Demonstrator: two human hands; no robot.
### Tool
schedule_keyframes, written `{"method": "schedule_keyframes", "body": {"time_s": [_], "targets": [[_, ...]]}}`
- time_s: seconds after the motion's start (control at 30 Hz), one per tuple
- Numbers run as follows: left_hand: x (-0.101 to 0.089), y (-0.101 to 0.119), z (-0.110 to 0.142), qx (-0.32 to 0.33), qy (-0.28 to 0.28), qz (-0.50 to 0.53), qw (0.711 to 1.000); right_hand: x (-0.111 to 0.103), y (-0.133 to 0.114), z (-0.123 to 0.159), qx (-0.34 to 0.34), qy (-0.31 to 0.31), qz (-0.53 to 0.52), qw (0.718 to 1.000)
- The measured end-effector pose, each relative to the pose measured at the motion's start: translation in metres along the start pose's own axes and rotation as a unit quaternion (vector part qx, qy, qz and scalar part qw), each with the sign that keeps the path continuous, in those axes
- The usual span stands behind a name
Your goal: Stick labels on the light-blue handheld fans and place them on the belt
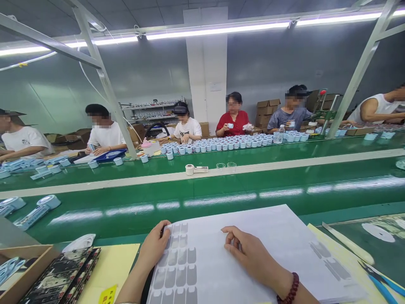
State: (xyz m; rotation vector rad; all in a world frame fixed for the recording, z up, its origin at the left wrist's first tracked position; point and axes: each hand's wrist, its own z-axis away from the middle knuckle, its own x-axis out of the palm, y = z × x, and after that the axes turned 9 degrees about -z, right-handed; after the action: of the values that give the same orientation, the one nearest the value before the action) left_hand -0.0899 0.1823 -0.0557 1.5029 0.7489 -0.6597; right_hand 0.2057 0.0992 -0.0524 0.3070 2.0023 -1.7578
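Note:
A large white sheet of grey stickers lies before me, apparently on a stack of sheets. Rows of grey rounded labels remain along its left side, and a few more show near the right corner. My left hand grips the sheet's upper left edge, fingers curled round it, with something dark partly showing beneath. Over the bare middle of the sheet is my right hand, its index finger stretched out, thumb apart and the other fingers loosely bent. Nothing shows in it. A dark red bead bracelet circles that wrist.
Blue-handled pliers and a pale-handled blade lie at right. Dark printed panels and a wooden box stand at left. Across the green conveyor are a white handheld device, clear cups, many light-blue parts and several co-workers.

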Motion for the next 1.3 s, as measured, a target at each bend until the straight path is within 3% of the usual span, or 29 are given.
{"method": "schedule_keyframes", "body": {"time_s": [0.4,0.67,0.77,0.9,1.1,1.3], "targets": [[0.003,-0.001,-0.002,0.019,0.022,0.058,0.998,0.001,0.003,-0.001,-0.014,0.006,0.005,1.000],[-0.003,0.003,0.012,-0.029,0.220,0.080,0.972,0.000,-0.001,0.000,-0.019,0.005,0.021,1.000],[-0.010,0.005,0.015,-0.044,0.256,0.093,0.961,-0.002,-0.007,0.002,-0.016,-0.010,0.043,0.999],[-0.011,0.008,0.016,-0.033,0.228,0.109,0.967,-0.001,-0.023,0.009,0.000,-0.034,0.095,0.995],[-0.003,0.016,0.019,0.029,0.108,0.087,0.990,0.009,-0.058,0.018,-0.003,-0.129,0.155,0.979],[-0.002,0.021,0.023,0.047,0.069,0.039,0.996,0.031,-0.071,-0.002,-0.018,-0.148,0.196,0.969]]}}
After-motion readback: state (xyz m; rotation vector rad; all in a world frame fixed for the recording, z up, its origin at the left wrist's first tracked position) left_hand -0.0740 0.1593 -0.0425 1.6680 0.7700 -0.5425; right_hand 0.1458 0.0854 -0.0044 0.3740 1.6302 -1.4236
